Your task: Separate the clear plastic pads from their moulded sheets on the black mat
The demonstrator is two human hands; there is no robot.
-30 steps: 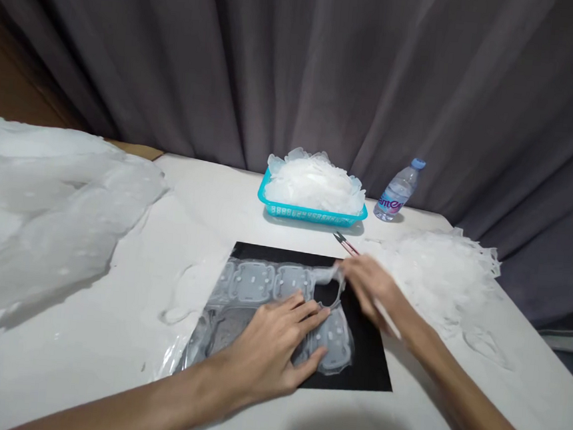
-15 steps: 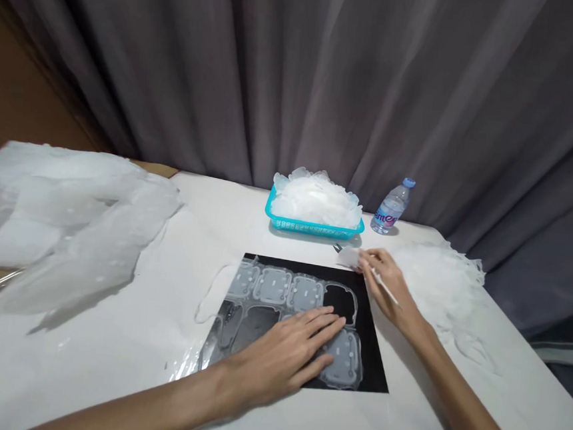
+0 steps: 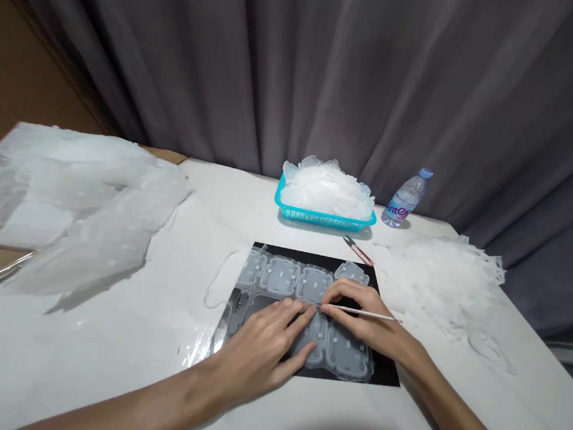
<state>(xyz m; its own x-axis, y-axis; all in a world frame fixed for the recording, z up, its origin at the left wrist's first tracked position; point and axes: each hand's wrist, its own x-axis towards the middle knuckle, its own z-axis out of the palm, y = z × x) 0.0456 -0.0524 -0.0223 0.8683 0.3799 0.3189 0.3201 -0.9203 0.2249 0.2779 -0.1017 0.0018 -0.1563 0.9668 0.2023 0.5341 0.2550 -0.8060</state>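
Observation:
A clear plastic sheet [image 3: 281, 276] with rounded-square shapes in it lies on a black mat [image 3: 387, 374]. My left hand [image 3: 268, 340] rests flat on the sheet, fingers stretched out and holding nothing. Pinched in my right hand [image 3: 362, 315] is a thin white stick-like tool [image 3: 365, 312]; its tip meets the sheet close to my left fingertips, partly hidden. A separate translucent rounded piece [image 3: 352, 271] sits at the mat's upper right, just beyond my right hand. Pink-handled thread snips [image 3: 359, 250] lie behind the mat's far right corner.
A turquoise basket [image 3: 326, 220] heaped with translucent pieces [image 3: 329, 188] stands at the back, beside a water bottle [image 3: 407, 200]. Clear scraps [image 3: 446, 282] pile up on the right. A stack of plastic sheets [image 3: 87, 197] covers the left of the white table [image 3: 155, 337].
My right hand has come back from beyond the mat to the sheet, tool still held. The rounded piece it held now lies at the mat's upper right. The snips are uncovered.

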